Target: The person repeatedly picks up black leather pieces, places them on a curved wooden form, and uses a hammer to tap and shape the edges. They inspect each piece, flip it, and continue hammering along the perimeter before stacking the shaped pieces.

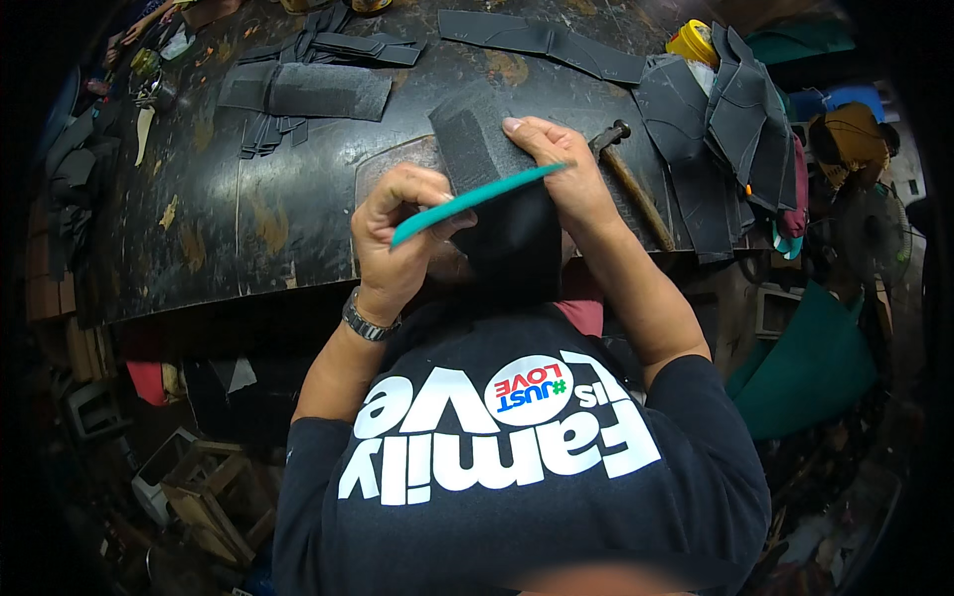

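While the dark worktable (pixel 248 219) fills the upper half of the frame, the work itself sits in the centre, just above the person's chest. Stacks of dark cut pieces (pixel 308 89) lie at the upper left, a bigger heap of dark sheets (pixel 735 119) at the upper right, and a hammer (pixel 631 184) rests just right of the hands.

The black material piece (pixel 497 199) stands in the middle of the frame, its lower part hanging over the table edge. The right hand (pixel 566 174) is closed around its upper right edge, with the thumb pressing on top. The left hand (pixel 397 233) is clenched on a thin teal strip (pixel 477 199) that crosses the black piece. To do this well, I think the right hand should keep the piece firm and flat, and the left should guide the strip with even pressure, so it does not slip
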Demonstrator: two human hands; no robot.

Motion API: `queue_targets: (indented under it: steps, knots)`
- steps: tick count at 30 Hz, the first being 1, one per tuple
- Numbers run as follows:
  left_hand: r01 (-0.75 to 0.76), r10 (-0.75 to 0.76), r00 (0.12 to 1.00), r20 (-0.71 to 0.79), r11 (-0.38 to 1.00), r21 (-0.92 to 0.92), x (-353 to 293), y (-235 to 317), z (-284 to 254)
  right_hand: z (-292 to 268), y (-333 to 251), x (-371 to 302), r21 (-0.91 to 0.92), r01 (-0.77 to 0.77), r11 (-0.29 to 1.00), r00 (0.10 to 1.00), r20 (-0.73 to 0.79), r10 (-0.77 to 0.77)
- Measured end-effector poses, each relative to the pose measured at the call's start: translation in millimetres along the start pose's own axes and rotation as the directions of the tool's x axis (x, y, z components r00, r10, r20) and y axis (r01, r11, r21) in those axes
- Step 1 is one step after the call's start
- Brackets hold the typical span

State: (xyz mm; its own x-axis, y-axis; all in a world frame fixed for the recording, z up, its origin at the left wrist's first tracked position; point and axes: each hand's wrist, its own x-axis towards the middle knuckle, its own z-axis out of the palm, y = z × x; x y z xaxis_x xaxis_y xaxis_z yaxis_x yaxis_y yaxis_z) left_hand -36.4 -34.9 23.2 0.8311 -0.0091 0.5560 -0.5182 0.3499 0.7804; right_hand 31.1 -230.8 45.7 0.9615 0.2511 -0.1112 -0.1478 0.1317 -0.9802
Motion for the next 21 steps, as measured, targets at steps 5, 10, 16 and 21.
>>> queue_targets:
  steps: [5,10,16,21]
  knots:
    - [0.522,-0.556,0.827,-0.083,0.814,-0.254,3.2,-6.1,7.0,8.9,-0.3,-9.1,0.250,0.079,0.965,0.997,-0.040,-0.071]
    - [0.583,-0.598,0.794,0.108,0.699,-0.414,4.4,1.1,5.0,7.0,9.2,-7.2,0.024,0.100,0.995,0.994,-0.051,-0.099]
    - [0.529,-0.548,0.835,0.048,0.775,-0.345,16.9,4.9,5.3,12.4,6.4,-11.8,-0.138,0.280,0.950,0.954,-0.070,-0.291]
    - [0.598,-0.648,0.762,0.013,0.695,-0.399,18.1,1.9,8.6,25.5,-7.8,-32.1,-0.052,0.126,0.991,0.982,-0.138,-0.132]
